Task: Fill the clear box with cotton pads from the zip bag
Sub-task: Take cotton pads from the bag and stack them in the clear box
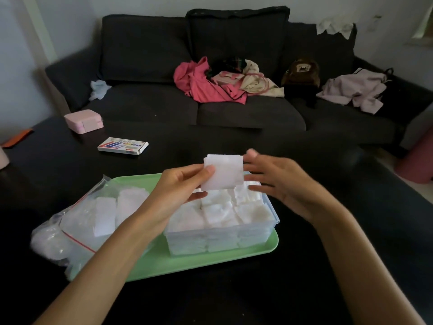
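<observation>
I see a small stack of white square cotton pads (223, 172) held up just above the far end of the clear rectangular plastic box (225, 240). My left hand (180, 191) pinches the stack at its left edge, thumb on the near face and fingers curled behind. My right hand (276, 181) sits at the stack's right edge with fingers fairly straight and spread; whether they touch the pads or hover just beside them I cannot tell, but they are not curled round anything.

I judge these pads to be very light, soft and compressible, and a loose stack will fan or shed sheets if squeezed at one corner only. The better hold would be across the stack's two flat faces, near the middle of an edge, with the other hand squaring the opposite side before it goes down.

The box already looks nearly full, with pads standing in rows up to its rim, so the remaining gap seems to be at the far side. It stands on a pale green plastic tray (199, 261). Beside it on the left, partly on the tray, lies the clear zip bag with a red seal line (77, 221), with more pads inside. All this rests on a dark table (234, 296).
</observation>
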The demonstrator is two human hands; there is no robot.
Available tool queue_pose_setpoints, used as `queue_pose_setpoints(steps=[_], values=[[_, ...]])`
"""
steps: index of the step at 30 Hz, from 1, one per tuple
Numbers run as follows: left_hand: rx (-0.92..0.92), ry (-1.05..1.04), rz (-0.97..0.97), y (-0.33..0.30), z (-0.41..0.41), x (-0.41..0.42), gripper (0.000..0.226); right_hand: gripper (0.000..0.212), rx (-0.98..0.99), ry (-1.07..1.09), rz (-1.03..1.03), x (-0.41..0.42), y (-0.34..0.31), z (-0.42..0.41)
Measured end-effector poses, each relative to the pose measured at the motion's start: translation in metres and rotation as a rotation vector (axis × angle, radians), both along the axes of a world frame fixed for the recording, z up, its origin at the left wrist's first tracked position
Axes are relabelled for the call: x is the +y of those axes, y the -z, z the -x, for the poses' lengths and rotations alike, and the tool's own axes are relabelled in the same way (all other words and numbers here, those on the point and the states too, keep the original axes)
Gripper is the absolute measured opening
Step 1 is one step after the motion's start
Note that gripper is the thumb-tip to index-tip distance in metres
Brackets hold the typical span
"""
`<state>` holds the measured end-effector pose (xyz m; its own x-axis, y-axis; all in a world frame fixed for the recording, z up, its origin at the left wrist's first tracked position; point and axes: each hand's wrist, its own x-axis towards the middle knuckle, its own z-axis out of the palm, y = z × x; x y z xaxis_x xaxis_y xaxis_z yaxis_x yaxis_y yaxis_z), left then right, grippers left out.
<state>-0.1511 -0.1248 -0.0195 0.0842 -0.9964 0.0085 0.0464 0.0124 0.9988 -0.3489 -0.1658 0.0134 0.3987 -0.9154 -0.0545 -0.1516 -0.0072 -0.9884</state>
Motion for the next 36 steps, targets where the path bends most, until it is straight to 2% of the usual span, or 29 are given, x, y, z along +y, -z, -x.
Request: queue_pose_setpoints(steps=[2, 4, 7, 10, 14, 16, 22, 26, 30, 33, 36], values=[[-0.03, -0.046, 0.045, 0.002, 0.004, -0.001, 0.013, 0.033, -0.037, -0.032, -0.02, 0.004, 0.007, -0.012], [-0.081, -0.09, 0.102, 0.003, 0.008, -0.003, 0.011, 0.037, -0.037, 0.053, 0.025, 0.004, 0.012, -0.02], [-0.253, -0.129, 0.165, 0.003, 0.013, -0.007, 0.017, 0.037, 0.016, 0.089, 0.094, -0.001, 0.009, -0.013], [-0.446, -0.061, 0.098, 0.002, 0.019, -0.013, 0.025, 0.031, 0.24, 0.052, 0.105, -0.008, 0.003, 0.007], [-0.94, 0.002, -0.023, 0.002, 0.035, -0.016, 0.04, 0.031, 0.551, 0.065, 0.074, -0.009, 0.016, 0.021], [-1.046, -0.004, -0.042, 0.002, 0.043, -0.015, 0.042, 0.033, 0.617, 0.115, 0.044, -0.01, 0.023, 0.022], [-1.16, 0.001, -0.039, 0.008, 0.058, -0.014, 0.033, 0.038, 0.799, 0.211, 0.106, -0.015, 0.028, 0.024], [-1.17, -0.02, 0.063, 0.013, 0.059, -0.013, 0.029, 0.035, 0.893, 0.108, 0.233, -0.012, 0.029, 0.024], [-1.141, 0.036, 0.206, 0.008, 0.052, -0.017, 0.037, 0.031, 0.951, -0.054, 0.167, -0.016, 0.023, 0.025], [-1.185, 0.159, 0.187, 0.006, 0.049, -0.022, 0.025, 0.026, 0.983, -0.127, 0.11, -0.017, 0.023, 0.024], [-1.173, 0.236, 0.119, 0.007, 0.049, -0.025, 0.023, 0.027, 0.921, -0.099, 0.176, -0.018, 0.018, 0.024]])
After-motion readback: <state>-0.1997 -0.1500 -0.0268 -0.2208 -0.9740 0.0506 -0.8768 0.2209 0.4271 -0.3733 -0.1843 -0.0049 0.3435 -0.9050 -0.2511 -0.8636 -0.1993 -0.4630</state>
